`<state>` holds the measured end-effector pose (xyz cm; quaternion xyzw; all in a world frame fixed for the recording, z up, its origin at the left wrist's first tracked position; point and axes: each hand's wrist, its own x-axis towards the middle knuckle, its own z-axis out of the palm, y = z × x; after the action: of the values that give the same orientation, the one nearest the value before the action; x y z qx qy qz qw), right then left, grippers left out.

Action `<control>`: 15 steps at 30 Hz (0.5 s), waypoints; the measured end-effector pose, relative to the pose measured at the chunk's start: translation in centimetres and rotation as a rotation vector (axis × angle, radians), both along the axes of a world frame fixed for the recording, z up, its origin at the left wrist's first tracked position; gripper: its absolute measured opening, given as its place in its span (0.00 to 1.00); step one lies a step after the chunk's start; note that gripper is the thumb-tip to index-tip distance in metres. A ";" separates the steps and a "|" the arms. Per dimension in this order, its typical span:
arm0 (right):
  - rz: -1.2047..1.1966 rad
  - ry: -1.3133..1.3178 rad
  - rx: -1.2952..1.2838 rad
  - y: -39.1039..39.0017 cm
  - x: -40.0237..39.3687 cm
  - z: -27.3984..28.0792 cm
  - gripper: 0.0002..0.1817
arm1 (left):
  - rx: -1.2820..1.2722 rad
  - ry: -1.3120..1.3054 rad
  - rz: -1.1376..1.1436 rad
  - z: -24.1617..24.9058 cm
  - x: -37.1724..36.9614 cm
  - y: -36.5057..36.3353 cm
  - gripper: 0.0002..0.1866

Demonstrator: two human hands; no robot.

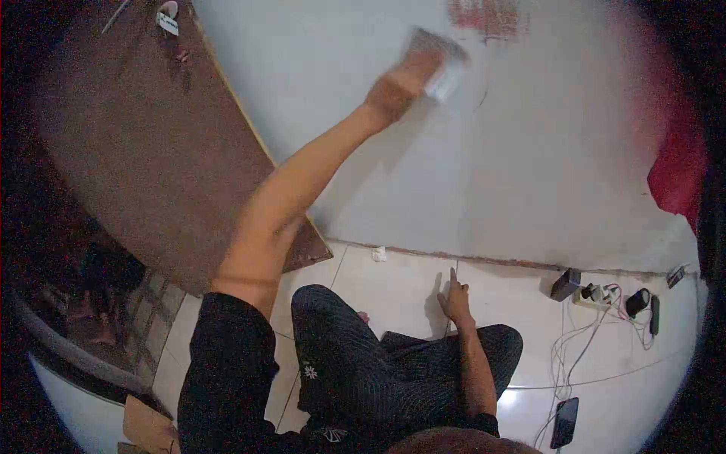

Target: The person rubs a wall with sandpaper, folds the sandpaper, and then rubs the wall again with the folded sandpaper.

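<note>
My left hand is raised against the pale wall, its arm stretched out. Motion blurs it, but its fingers are closed on a flat grey and white object that I cannot make out. Above and to the right of that hand, a reddish smeared patch marks the wall. My right hand is low down by the tiled floor, near the wall's base, with the index finger stretched out and the fingers apart. Nothing shows in it.
A brown door-like panel stands at the left. At the right are a power strip, tangled white cables, a dark box and a phone. Red fabric hangs farther up. A small white item lies by the wall.
</note>
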<state>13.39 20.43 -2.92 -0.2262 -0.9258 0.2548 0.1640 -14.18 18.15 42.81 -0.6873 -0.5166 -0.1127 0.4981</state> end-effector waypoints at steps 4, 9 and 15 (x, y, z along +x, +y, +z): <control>0.026 -0.041 -0.021 -0.1 0.1 -0.3 0.54 | 0.367 -0.197 0.071 0.4 1.8 1.5 0.34; 0.010 -0.005 -0.027 0.2 -0.8 -0.8 0.55 | 0.266 -0.292 -0.075 3.1 1.9 0.7 0.33; 0.020 0.006 -0.086 0.0 0.1 -0.3 0.50 | -0.081 0.207 0.022 1.7 -0.1 0.9 0.33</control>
<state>13.51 20.47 -3.24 -0.2231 -0.9156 0.2966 0.1545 -14.26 19.08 44.47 -0.7091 -0.4740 -0.0149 0.5218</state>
